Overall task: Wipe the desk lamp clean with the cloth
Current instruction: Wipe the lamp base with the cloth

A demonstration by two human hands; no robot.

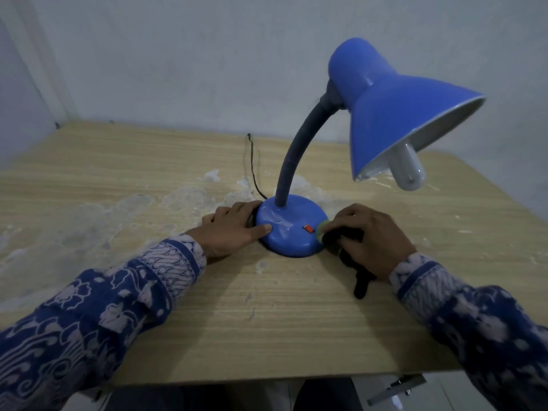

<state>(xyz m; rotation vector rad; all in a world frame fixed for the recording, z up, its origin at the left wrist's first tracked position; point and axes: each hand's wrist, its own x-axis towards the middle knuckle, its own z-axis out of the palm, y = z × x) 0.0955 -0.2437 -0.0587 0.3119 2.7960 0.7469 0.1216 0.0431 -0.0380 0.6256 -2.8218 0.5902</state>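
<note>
1. The right hand [369, 240] has its fingers curled round a bunched dark cloth with a pale green edge [341, 237], pressing the wad against the right rim of the lamp's round glossy blue base [292, 226]. A loose tail of the cloth trails back under the wrist onto the table.
2. The left hand [234, 229] lies fairly flat, thumb on the base's left slope and fingers reaching round its far left side. It holds nothing; I judge it is there to keep the light base from sliding under the rubbing.
3. The small red rocker switch [309, 229] sits just left of the cloth, so the wiping seems to be working along the front of the base.
4. The blue desk lamp [299, 161] stands right of centre on the pale wood-grain table [148, 179], nearer the far edge. Its dark bendy neck [292, 161] arches up to the blue cone shade [394, 108], which leans toward the right edge with the white bulb [407, 170] showing.
5. A thin black cord [252, 164] runs from the base toward the far edge.
</note>
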